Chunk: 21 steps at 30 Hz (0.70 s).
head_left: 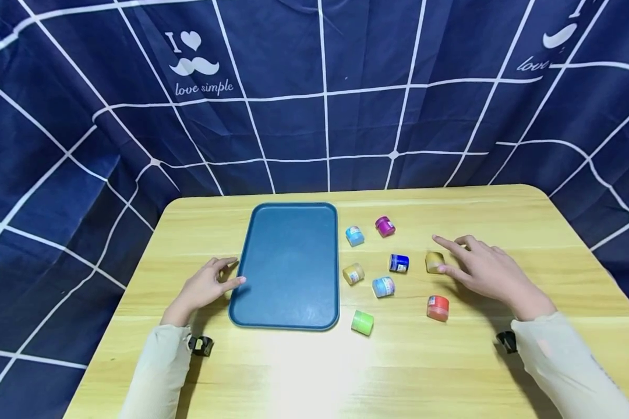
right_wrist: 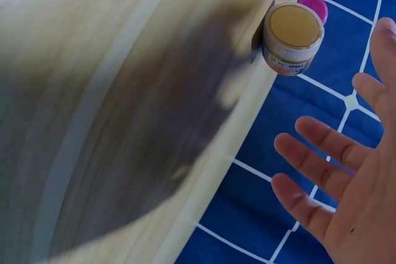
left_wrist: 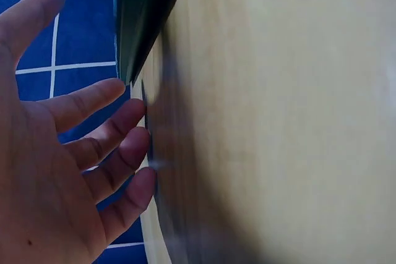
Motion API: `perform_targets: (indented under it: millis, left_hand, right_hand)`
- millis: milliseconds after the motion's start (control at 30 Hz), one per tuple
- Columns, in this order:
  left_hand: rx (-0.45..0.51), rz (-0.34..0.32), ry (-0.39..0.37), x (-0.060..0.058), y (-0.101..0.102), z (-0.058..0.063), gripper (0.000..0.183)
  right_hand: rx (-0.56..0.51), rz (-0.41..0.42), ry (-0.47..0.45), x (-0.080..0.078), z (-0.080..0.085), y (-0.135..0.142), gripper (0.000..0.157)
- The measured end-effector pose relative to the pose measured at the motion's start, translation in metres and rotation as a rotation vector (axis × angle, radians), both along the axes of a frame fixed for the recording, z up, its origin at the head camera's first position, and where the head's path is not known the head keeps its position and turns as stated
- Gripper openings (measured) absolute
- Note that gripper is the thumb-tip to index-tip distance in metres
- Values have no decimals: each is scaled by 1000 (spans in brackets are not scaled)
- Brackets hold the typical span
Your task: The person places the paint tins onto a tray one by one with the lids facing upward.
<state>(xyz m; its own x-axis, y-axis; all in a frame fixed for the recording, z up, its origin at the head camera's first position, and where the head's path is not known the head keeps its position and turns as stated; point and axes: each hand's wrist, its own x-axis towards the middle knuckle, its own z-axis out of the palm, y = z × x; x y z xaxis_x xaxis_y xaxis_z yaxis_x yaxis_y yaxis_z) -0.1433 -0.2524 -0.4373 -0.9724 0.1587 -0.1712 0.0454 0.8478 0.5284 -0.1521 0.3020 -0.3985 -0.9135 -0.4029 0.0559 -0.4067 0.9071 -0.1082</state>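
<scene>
My left hand [head_left: 205,286] is at the left edge of a dark blue tray [head_left: 293,265], thumb over the rim and fingers loosely bent. In the left wrist view its index fingertip is right at the tray's corner [left_wrist: 139,23]. My right hand [head_left: 484,270] hovers around a gold-lidded jar [head_left: 434,262], fingers spread, thumb overlapping the jar in the head view. From the right wrist, this gold jar [right_wrist: 293,35] stands apart from the relaxed fingers [right_wrist: 318,168]. Below it, a red jar [head_left: 438,308] sits on the table.
Between tray and right hand lie a purple jar [head_left: 385,226], a dark blue jar [head_left: 399,263], light blue jars [head_left: 354,235], another gold jar [head_left: 353,273] and a green jar [head_left: 362,322]. A navy grid curtain [head_left: 293,128] hangs behind the wooden table [head_left: 314,378].
</scene>
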Motion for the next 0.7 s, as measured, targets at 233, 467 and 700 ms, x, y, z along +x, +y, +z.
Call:
perform_targets:
  millis: [233,467,700]
  left_hand:
    - [154,-11,-61,-2,-2,-2,62]
    - [244,-56,-57,-2,-6,-5,57]
    - [328,-106,-100,-3,-10,-7,57]
  right_hand:
    - [-12,31,-11,-2,-3,3,66]
    - [-13,35,-82,-4,-3,1,65]
    - [-14,56,-142,-5,-5,0,55]
